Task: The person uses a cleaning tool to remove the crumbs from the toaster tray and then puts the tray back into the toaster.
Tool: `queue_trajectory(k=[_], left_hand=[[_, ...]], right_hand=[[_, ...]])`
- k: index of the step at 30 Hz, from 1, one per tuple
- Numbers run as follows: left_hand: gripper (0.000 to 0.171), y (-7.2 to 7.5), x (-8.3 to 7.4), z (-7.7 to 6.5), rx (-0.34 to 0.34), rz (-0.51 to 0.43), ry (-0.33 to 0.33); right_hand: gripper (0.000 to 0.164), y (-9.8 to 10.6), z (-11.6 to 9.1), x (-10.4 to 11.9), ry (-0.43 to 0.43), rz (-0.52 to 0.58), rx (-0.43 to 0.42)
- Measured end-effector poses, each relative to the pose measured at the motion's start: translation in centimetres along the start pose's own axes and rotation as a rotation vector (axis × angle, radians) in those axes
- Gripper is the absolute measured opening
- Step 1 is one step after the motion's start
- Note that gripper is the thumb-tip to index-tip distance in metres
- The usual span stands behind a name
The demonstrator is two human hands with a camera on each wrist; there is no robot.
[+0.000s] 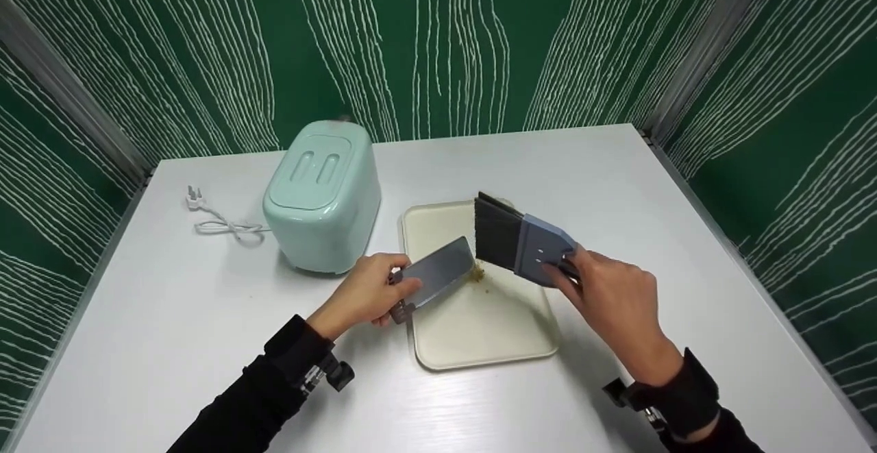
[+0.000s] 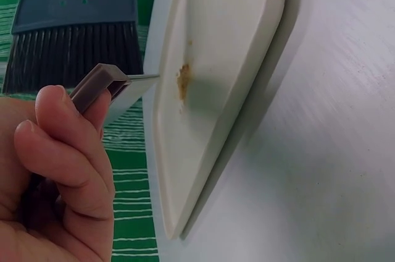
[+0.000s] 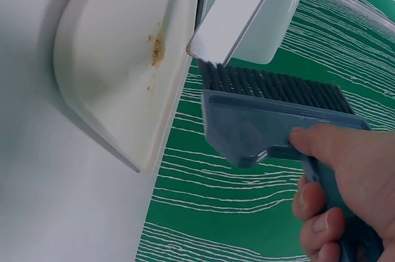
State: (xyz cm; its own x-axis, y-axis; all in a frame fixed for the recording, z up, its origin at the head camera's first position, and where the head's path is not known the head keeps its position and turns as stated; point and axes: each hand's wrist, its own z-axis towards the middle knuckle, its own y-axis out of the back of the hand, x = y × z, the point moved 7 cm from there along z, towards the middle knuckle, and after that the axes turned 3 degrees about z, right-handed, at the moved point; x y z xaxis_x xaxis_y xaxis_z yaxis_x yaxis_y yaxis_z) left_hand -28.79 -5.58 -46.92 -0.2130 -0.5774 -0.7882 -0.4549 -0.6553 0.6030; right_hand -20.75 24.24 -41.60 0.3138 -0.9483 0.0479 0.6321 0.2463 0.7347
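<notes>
My left hand [image 1: 375, 290] pinches a flat metal crumb tray [image 1: 442, 271] by its dark end, thumb on top. The crumb tray is held tilted over the left part of a cream serving tray [image 1: 473, 333]. A small heap of brown crumbs [image 2: 184, 81] lies on the serving tray, just beyond the crumb tray's far end in the head view. With my right hand [image 1: 616, 299] I grip a blue hand brush [image 3: 271, 126] by its handle. Its black bristles [image 1: 497, 234] point left, raised over the serving tray and close to the crumb tray's end.
A mint-green toaster [image 1: 322, 213] stands on the white table [image 1: 171, 329], left of the serving tray. Its bundled cord and white plug [image 1: 195, 197] lie farther left. Green walls [image 1: 466, 49] with white wavy lines enclose the table's back and sides.
</notes>
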Motion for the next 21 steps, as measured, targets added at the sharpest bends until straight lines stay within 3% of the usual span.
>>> queue_trajectory(k=[7, 13, 21], left_hand=[[0.02, 0.0, -0.1, -0.1, -0.002, 0.008, 0.01], [0.018, 0.0, -0.1, -0.1, -0.002, 0.017, 0.005], [0.019, 0.0, 0.0, 0.0, -0.007, 0.019, -0.01]], right_hand=[[0.042, -0.4, 0.2, 0.5, 0.012, 0.023, -0.007], [0.043, -1.0, -0.1, 0.6, 0.021, -0.004, 0.039], [0.038, -1.0, 0.1, -0.7, -0.13, 0.068, 0.217]])
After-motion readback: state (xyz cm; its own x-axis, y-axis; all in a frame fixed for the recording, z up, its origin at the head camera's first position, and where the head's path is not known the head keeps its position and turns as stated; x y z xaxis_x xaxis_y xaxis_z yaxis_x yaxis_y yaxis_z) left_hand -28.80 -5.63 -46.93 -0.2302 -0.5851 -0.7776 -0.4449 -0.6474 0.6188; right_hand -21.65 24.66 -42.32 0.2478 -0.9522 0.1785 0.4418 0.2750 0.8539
